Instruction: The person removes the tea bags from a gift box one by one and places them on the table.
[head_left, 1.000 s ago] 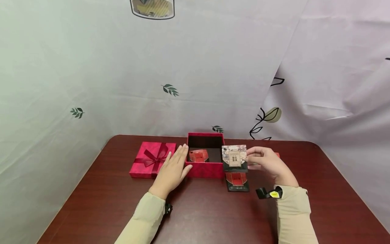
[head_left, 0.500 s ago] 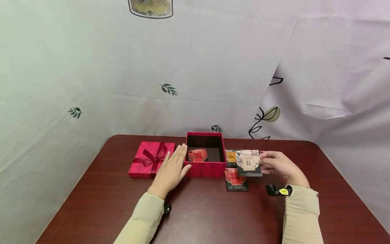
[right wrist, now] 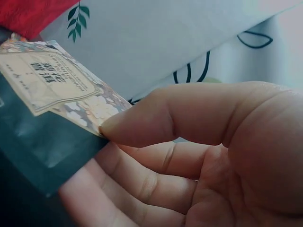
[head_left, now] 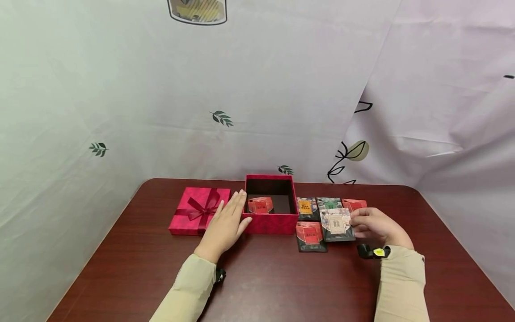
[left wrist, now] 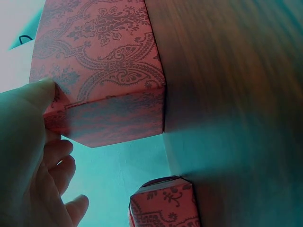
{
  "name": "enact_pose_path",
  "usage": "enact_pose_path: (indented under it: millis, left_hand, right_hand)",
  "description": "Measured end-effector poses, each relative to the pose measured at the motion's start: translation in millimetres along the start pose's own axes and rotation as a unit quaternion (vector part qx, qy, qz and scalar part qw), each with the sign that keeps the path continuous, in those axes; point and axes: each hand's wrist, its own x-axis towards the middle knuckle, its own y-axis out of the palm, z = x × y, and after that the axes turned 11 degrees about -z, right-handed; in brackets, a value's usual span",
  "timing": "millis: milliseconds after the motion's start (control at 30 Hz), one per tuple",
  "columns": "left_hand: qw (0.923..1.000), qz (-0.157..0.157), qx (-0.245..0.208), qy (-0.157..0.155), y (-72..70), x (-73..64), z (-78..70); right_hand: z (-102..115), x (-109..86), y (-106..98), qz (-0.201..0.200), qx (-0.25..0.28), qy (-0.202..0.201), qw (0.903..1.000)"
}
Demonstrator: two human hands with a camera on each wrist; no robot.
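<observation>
My right hand pinches the right edge of a cream flowered sachet between thumb and fingers; its dark lower band shows in the right wrist view. To its left lies a red sachet. Behind it are an orange-labelled sachet, a green one and another red one. My left hand rests with straight fingers at the left side of an uncovered red gift box. Inside that box, one red sachet leans at the left.
The box's lid with a ribbon bow lies left of my left hand. A dark red wooden table carries everything, and a pale patterned cloth hangs behind its far edge.
My right hand has carried the cream flowered sachet right and down from beside the box to a spot right of the front red sachet. My left hand stays at the box.
</observation>
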Motion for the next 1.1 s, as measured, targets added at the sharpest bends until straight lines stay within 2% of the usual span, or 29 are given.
enact_pose_path:
  millis: [233, 500, 733, 1100]
  left_hand:
    - [1.0, 0.003, -0.003, -0.002, 0.1, -0.2, 0.5]
    - [1.0, 0.004, -0.004, 0.0, -0.7, 0.2, 0.2]
    - [1.0, 0.003, -0.004, -0.001, -0.1, 0.5, 0.6]
    - [0.9999, -0.004, -0.01, 0.001, 0.0, 0.0, 0.5]
  right_hand:
    - [-10, 1.3, -3, 0.014, 0.0, 0.02, 0.9997]
    - [-16, 2.1, -5, 0.008, -0.012, 0.042, 0.999]
    - [-17, 2.1, -5, 0.019, -0.042, 0.041, 0.9981]
    - [-10, -2.2, -2, -0.013, -0.099, 0.04, 0.9942]
